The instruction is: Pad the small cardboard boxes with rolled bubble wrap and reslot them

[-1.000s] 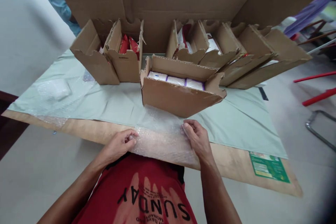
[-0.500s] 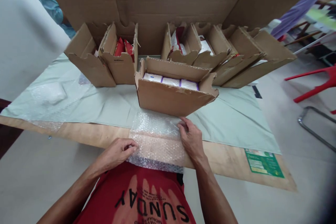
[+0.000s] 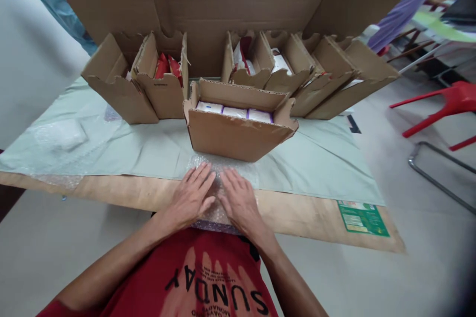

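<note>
A sheet of clear bubble wrap (image 3: 217, 215) lies over the table's front edge, its near end hanging toward my red shirt. My left hand (image 3: 192, 194) rests flat on its left part, fingers stretched out. Beside it, my right hand (image 3: 238, 197) lies flat on the right part, fingers pointing forward. A narrow strip of wrap shows between the two hands. Just beyond the fingertips stands a cardboard bin (image 3: 238, 133) with several white, purple-edged packs (image 3: 235, 112) in it. The bin seems to stand at the far end of the wrap.
Behind stand several cardboard bins (image 3: 169, 99), some holding red or white packets, before a tall cardboard panel (image 3: 238, 0). More bubble wrap (image 3: 61, 136) lies at the left on the pale green cloth (image 3: 320, 163). A red stool (image 3: 446, 104) stands on the floor at right.
Both hands have moved inward and forward from the sides of the bubble wrap, and now lie flat on it with fingers extended. The view has shifted slightly.
</note>
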`<control>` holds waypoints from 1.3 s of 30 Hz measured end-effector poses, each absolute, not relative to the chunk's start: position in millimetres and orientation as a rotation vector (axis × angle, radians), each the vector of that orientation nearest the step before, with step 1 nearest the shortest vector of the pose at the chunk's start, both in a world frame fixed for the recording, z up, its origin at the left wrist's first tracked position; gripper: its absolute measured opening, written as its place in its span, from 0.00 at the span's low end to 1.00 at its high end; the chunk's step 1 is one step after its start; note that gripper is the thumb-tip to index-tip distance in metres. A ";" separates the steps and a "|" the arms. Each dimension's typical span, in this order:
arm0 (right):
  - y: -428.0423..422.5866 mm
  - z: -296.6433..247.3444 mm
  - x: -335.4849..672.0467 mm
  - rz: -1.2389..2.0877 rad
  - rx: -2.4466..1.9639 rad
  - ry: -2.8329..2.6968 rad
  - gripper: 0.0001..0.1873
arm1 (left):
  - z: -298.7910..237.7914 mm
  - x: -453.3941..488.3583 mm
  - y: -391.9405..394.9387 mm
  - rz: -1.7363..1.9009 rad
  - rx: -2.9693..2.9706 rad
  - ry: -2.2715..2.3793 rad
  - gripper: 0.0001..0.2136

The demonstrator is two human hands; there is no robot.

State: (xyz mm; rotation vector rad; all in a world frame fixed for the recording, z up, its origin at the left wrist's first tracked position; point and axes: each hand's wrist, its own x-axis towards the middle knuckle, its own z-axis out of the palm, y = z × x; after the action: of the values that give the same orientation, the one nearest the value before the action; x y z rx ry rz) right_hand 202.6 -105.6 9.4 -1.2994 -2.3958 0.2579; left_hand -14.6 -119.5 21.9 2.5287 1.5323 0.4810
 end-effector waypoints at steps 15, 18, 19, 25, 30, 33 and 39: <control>-109.3 2.1 209.0 0.108 -1.348 -2.478 0.22 | 3.9 -5.5 -121.7 0.307 2.631 1.488 0.28; -111.7 -3.6 243.1 -0.047 -1.511 -2.352 0.21 | 1.6 -35.6 -126.8 0.238 2.578 1.594 0.28; -116.4 -3.7 262.4 -0.110 -1.560 -2.274 0.20 | 2.5 -48.0 -132.4 0.249 2.548 1.640 0.28; -170.3 11.7 316.3 0.009 -1.389 -2.359 0.30 | 13.6 -73.3 -168.4 0.349 2.517 1.410 0.38; -180.1 5.9 277.1 0.079 -1.288 -2.423 0.23 | 12.6 -68.0 -165.2 0.249 2.561 1.266 0.40; -169.5 9.1 271.2 0.144 -1.225 -2.258 0.17 | 13.5 -72.3 -161.7 0.309 2.543 1.252 0.37; -149.1 30.9 267.6 0.460 -1.332 -1.937 0.09 | 21.8 -65.2 -149.6 0.724 2.285 1.384 0.13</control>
State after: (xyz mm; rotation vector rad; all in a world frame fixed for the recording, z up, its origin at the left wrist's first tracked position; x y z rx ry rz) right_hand 267.6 -149.1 30.9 -1.3315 -1.9373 0.4595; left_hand -65.2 -149.6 21.8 2.2846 1.3841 0.7236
